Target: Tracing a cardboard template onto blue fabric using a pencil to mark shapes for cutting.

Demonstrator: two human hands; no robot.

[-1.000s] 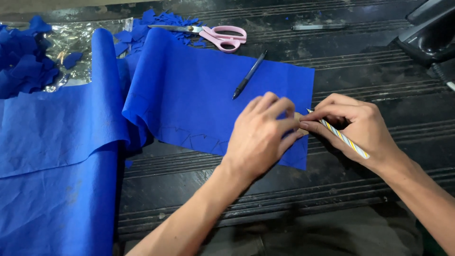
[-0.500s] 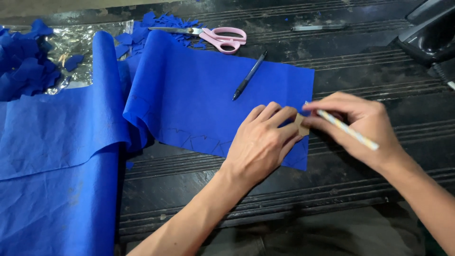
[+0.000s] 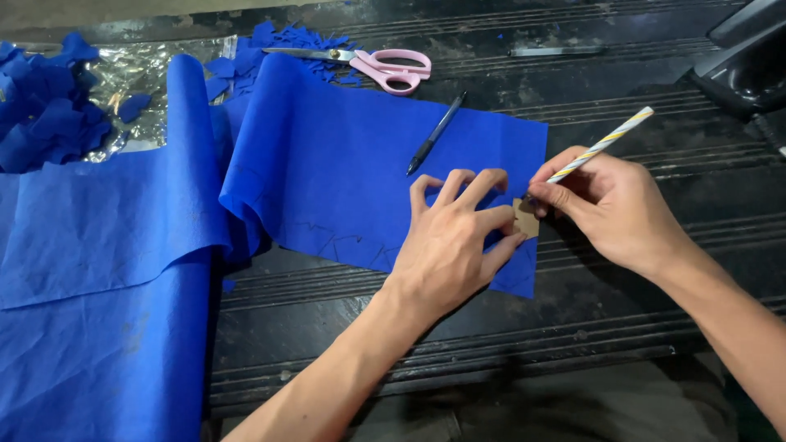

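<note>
A long strip of blue cloth (image 3: 327, 180) lies across a dark ridged table (image 3: 573, 327). My left hand (image 3: 458, 237) presses a small brown cardboard template (image 3: 526, 219) flat onto the cloth near its right end, fingers spread. My right hand (image 3: 610, 205) holds a striped pencil (image 3: 602, 146), its tip at the template's upper edge. Faint zigzag outlines show on the cloth to the left of my left hand.
A black pen (image 3: 435, 133) lies on the cloth's upper edge. Pink-handled scissors (image 3: 368, 64) rest at the back among blue cloth scraps (image 3: 49, 106) and clear plastic. A dark machine (image 3: 749, 57) sits at the far right corner.
My right hand has tilted the pencil upright, its top now pointing up and to the right. My left hand has spread its fingers on the template.
</note>
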